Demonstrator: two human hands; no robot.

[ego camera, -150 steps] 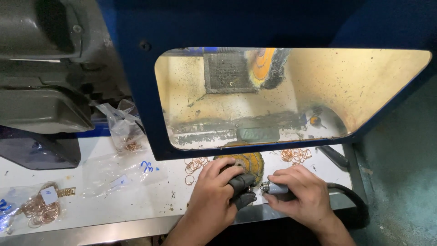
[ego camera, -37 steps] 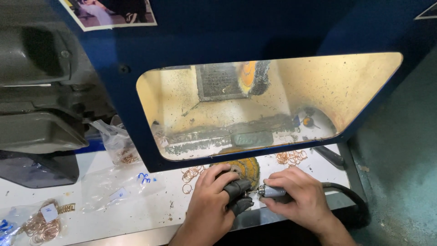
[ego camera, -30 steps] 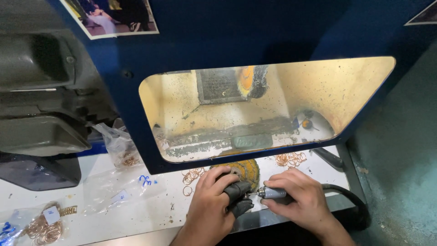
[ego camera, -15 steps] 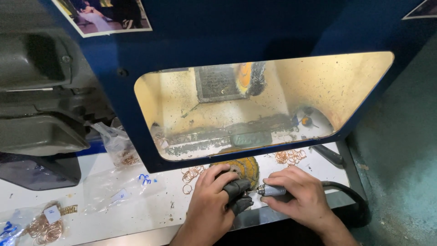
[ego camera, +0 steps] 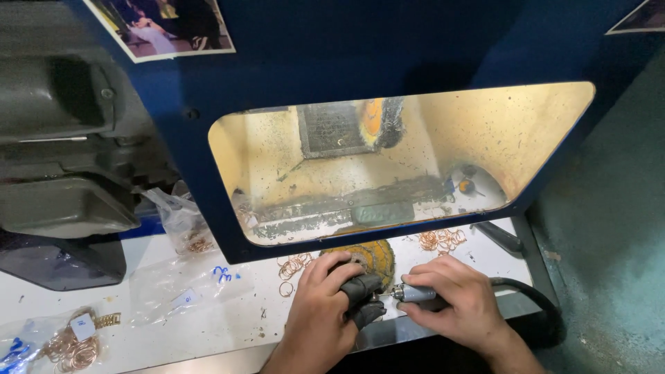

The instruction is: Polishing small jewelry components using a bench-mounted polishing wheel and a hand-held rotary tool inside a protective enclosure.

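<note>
My left hand (ego camera: pixel 320 315) is closed around a small piece, with dark finger guards (ego camera: pixel 360 294) on thumb and forefinger. My right hand (ego camera: pixel 457 305) grips a metal rotary handpiece (ego camera: pixel 414 294) whose tip points left at the pinched piece. Both hands work at the front edge of the white bench (ego camera: pixel 215 325), just in front of a yellow cloth buffing wheel (ego camera: pixel 367 254). What the left fingers hold is too small to make out.
A blue hood with a yellowed window (ego camera: pixel 388 159) hangs over the hands. Loose copper-coloured rings (ego camera: pixel 294 266) and more copper-coloured rings (ego camera: pixel 442 239) lie on the bench. Clear plastic bags (ego camera: pixel 183 291), a bag of rings (ego camera: pixel 69 346), and a grey machine (ego camera: pixel 62 180) sit to the left. A black hose (ego camera: pixel 533 298) curves right.
The hands stay in the same place on the bench, keeping the handpiece against the pinched piece. Only the head camera has shifted slightly.
</note>
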